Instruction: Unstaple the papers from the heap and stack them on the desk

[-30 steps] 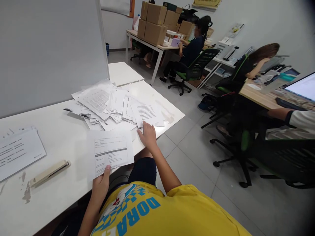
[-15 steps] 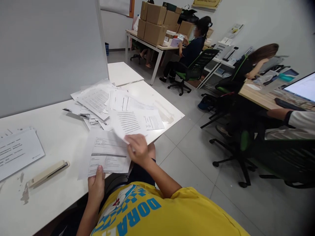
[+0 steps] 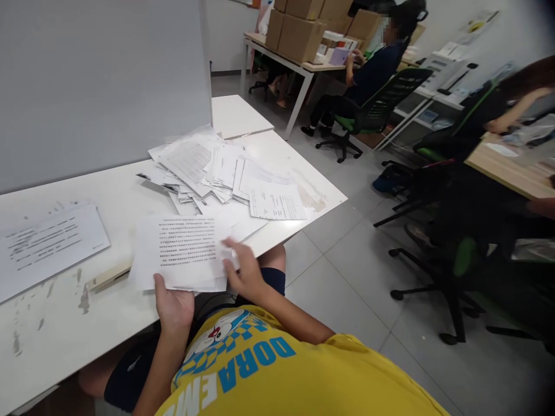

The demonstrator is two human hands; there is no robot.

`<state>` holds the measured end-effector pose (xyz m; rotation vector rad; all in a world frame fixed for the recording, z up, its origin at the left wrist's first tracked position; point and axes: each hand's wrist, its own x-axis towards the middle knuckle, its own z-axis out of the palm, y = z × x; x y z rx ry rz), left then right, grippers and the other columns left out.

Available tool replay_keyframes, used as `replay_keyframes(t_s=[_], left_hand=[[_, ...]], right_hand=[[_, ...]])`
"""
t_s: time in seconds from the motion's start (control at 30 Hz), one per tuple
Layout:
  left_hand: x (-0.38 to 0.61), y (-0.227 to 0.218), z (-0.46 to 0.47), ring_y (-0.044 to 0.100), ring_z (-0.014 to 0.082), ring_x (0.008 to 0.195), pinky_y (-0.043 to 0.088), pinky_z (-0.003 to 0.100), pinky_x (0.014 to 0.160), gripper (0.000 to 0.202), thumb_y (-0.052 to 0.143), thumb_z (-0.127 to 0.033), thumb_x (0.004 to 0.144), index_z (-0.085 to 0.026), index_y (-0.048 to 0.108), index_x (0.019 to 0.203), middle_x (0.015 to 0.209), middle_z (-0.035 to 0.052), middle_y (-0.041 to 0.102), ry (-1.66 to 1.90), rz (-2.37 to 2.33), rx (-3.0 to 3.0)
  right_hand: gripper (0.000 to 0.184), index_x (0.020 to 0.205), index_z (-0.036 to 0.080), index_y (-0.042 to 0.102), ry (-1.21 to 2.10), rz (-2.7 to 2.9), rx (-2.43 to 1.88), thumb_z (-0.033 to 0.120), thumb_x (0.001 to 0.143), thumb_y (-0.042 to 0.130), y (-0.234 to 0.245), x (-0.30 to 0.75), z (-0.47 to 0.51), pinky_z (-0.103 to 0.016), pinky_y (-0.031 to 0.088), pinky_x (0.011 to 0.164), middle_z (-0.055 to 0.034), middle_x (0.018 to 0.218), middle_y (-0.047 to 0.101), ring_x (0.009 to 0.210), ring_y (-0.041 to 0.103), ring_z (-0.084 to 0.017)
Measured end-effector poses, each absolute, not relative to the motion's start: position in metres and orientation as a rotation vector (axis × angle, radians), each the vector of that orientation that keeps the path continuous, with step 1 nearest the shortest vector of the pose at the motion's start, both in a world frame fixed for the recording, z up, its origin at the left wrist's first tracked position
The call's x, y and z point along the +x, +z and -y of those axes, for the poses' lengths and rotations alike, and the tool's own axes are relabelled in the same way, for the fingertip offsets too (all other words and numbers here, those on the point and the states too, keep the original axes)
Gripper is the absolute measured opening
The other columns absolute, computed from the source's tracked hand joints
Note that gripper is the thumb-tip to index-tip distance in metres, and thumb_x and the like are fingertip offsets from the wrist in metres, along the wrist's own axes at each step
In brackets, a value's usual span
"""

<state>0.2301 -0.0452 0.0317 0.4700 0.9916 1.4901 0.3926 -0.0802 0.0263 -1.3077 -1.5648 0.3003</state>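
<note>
A small stack of printed paper sheets (image 3: 186, 245) is held over the table's front edge, a page of dense text lines uppermost. My left hand (image 3: 177, 308) grips its lower edge, thumb on top and the other fingers hidden underneath. At the right edge of these sheets is my right hand (image 3: 248, 273), its fingers apart and slightly blurred. Beyond them lies a messy pile of printed papers (image 3: 186, 162). A cream stapler (image 3: 108, 277) rests to the left, its right end covered by the held sheets. Farther left is another stack of printed sheets (image 3: 56, 245).
A grey partition panel (image 3: 99, 81) stands along the back of the white table (image 3: 125, 341). Past the table's right corner are office chairs (image 3: 381, 107), seated co-workers and a desk with cardboard boxes (image 3: 299, 40).
My right hand has brought a text sheet from near the pile onto the papers in my left hand, and its fingers have loosened. The view has shifted, so the table sits farther right.
</note>
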Motion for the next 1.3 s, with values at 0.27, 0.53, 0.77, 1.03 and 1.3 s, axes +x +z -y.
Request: replay_keyframes(t_s=[0.27, 0.53, 0.77, 1.03, 1.3], left_hand=[[0.232, 0.032, 0.040, 0.043, 0.0241, 0.144, 0.036, 0.043, 0.120, 0.057, 0.048, -0.065, 0.091, -0.028, 0.063, 0.132, 0.142, 0.0054, 0.060, 1.482, -0.885, 0.303], [0.224, 0.038, 0.033, 0.041, 0.0220, 0.145, 0.032, 0.042, 0.122, 0.051, 0.046, -0.060, 0.094, -0.029, 0.064, 0.130, 0.142, 0.0023, 0.060, 1.518, -0.771, 0.282], [0.227, 0.045, 0.027, 0.049, 0.0244, 0.138, 0.040, 0.038, 0.116, 0.057, 0.050, -0.065, 0.090, -0.027, 0.062, 0.130, 0.138, 0.0055, 0.063, 1.647, -0.853, 0.459], [0.171, 0.024, 0.032, 0.058, 0.0263, 0.124, 0.045, 0.043, 0.107, 0.070, 0.061, -0.068, 0.080, -0.024, 0.048, 0.134, 0.128, 0.0107, 0.060, 2.032, -1.225, 1.178], [0.160, 0.019, 0.044, 0.061, 0.0217, 0.105, 0.041, 0.044, 0.110, 0.073, 0.062, -0.060, 0.085, -0.020, 0.036, 0.140, 0.103, 0.0071, 0.062, 1.791, -1.419, 1.593]], right_hand=[[0.064, 0.138, 0.026, 0.044, 1.158, 0.854, -1.133, 0.056, 0.085, 0.065, 0.033, 0.394, 0.070, -0.044, 0.046, 0.105, -0.0103, 0.121, 0.065, 0.113, 0.062, -0.024], [0.060, 0.126, 0.027, 0.057, 1.295, 0.622, -1.130, 0.050, 0.074, 0.077, 0.040, 0.374, 0.057, -0.033, 0.050, 0.091, -0.0062, 0.119, 0.063, 0.102, 0.061, -0.019], [0.043, 0.106, 0.025, 0.065, 1.350, 0.712, -0.854, 0.048, 0.072, 0.079, 0.057, 0.378, 0.054, -0.039, 0.053, 0.091, -0.0045, 0.100, 0.074, 0.098, 0.067, -0.025], [0.034, 0.097, 0.026, 0.064, 0.953, 0.915, -1.117, 0.053, 0.078, 0.072, 0.042, 0.398, 0.055, -0.040, 0.052, 0.090, -0.0045, 0.095, 0.073, 0.097, 0.066, -0.025], [0.043, 0.104, 0.026, 0.063, 0.963, 1.054, -1.182, 0.063, 0.082, 0.065, 0.027, 0.376, 0.072, -0.046, 0.047, 0.100, -0.0079, 0.101, 0.074, 0.102, 0.066, -0.027]])
